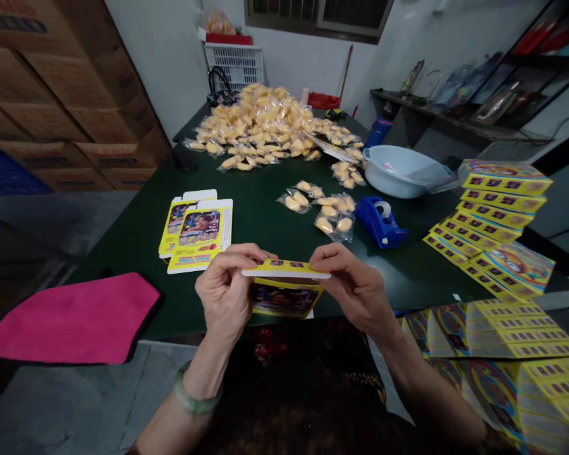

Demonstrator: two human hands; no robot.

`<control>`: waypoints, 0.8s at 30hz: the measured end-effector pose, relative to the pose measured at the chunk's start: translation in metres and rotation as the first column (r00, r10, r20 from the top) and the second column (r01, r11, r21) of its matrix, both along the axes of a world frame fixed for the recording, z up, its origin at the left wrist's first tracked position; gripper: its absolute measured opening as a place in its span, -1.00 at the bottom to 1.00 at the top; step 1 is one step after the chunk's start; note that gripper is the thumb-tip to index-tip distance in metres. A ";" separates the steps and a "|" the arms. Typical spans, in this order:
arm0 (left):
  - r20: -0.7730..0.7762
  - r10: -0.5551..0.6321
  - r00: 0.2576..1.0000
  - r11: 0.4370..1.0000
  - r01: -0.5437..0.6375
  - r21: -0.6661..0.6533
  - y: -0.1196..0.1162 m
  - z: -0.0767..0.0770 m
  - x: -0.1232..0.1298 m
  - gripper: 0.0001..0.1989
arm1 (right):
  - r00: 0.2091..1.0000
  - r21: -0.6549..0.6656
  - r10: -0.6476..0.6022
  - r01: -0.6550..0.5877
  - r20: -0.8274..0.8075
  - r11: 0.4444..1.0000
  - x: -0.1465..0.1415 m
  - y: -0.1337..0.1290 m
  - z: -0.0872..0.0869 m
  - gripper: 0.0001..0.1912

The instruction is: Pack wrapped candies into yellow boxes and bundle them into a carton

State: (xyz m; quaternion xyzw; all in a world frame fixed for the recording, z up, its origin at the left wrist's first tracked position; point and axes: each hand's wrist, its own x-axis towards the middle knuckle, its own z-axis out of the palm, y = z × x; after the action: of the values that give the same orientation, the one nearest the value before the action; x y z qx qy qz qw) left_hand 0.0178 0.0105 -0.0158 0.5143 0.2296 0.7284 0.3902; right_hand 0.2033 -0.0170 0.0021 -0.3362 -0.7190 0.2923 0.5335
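Observation:
A yellow printed box (pixel 284 298) is held between both hands at the near edge of the dark green table, its flap edge facing up. My left hand (pixel 227 287) pinches the flap's left end, a pale green bangle on the wrist. At the right end, my right hand (pixel 353 284) grips the same flap between thumb and fingers. Flat yellow cartons (pixel 201 234) lie stacked beyond my left hand. Small clear packets of yellow pieces (pixel 334 215) and a blue tape dispenser (pixel 382 221) sit beyond my right hand.
A large heap of packets (pixel 270 120) covers the table's far part. A pale blue basin (pixel 403 170) and stacked finished-looking yellow boxes (pixel 493 221) are on the right, with more boxes (pixel 502 354) below. A pink cover (pixel 76 319) is at left, brown cartons (pixel 52 95) behind.

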 end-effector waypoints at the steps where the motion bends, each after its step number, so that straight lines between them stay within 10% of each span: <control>1: 0.018 0.012 1.000 1.000 -0.013 0.016 0.000 0.000 0.002 -0.91 | 0.999 0.010 0.023 -0.023 0.034 1.000 0.002 -0.001 0.002 -0.84; 8: 0.071 -0.009 0.997 0.997 0.004 0.079 -0.003 -0.003 0.000 -0.79 | 0.995 0.010 -0.040 0.039 0.092 0.999 0.000 -0.012 0.011 -0.84; 18: -0.534 0.010 0.845 0.996 0.038 0.078 -0.008 0.022 -0.033 -0.90 | 0.952 0.171 -0.275 0.250 0.138 0.953 -0.016 -0.013 0.002 -0.80; 24: -0.492 -0.057 0.869 0.993 0.098 0.059 -0.003 0.015 -0.033 -0.89 | 0.951 0.279 -0.306 0.284 0.037 0.917 -0.033 -0.014 -0.013 -0.70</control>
State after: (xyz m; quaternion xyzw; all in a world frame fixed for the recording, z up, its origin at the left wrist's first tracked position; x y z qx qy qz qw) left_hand -0.0150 0.0072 -0.0007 0.7063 0.2699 0.5670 0.3269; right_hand 0.1701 -0.0309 -0.0113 -0.3763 -0.7137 0.0941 0.5832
